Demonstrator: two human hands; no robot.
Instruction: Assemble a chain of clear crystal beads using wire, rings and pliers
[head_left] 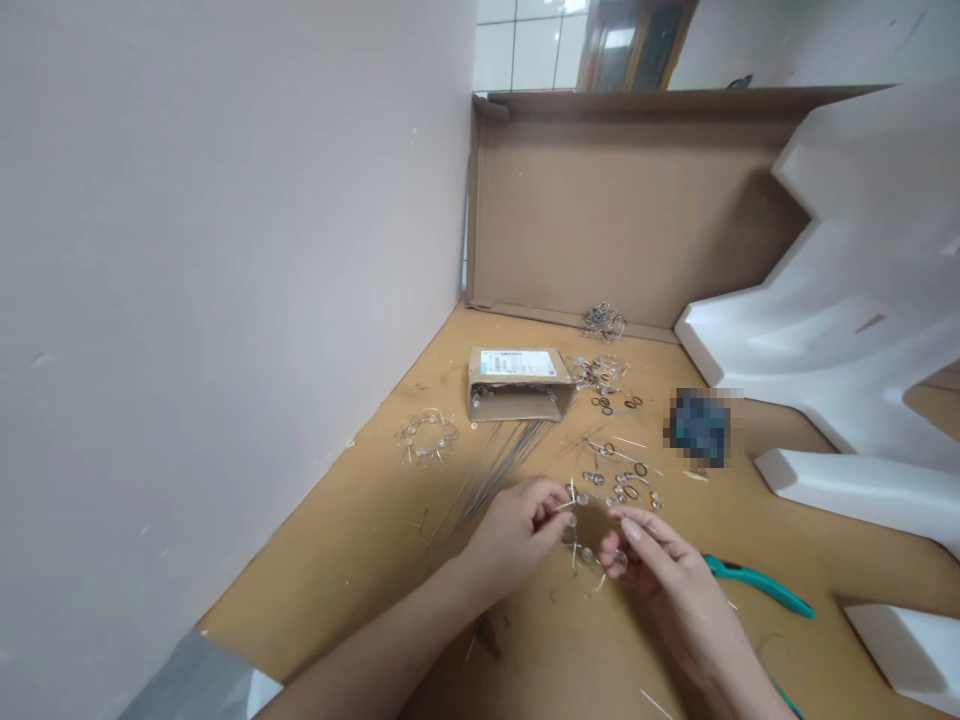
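Observation:
Between my two hands is a wire ring strung with clear beads (pixel 587 554), thin wire ends sticking out of it. My left hand (pixel 517 525) pinches the ring's left side between thumb and fingers. On the opposite side, the thumb and fingers of my right hand (pixel 664 570) are closed on the same ring. Small dark hoops and clear beads (pixel 631 492) lie scattered just beyond my hands. Teal-handled pliers (pixel 765 584) rest beside my right hand, their head hidden behind it.
Straight wires (pixel 504 465) fan out before a small open cardboard box (pixel 478 400). A similar beaded ring (pixel 450 433) lies at the left, and tangled wire pieces (pixel 602 321) sit farther back. White foam blocks (pixel 862 500) border the right; a wall (pixel 262 250) borders the left.

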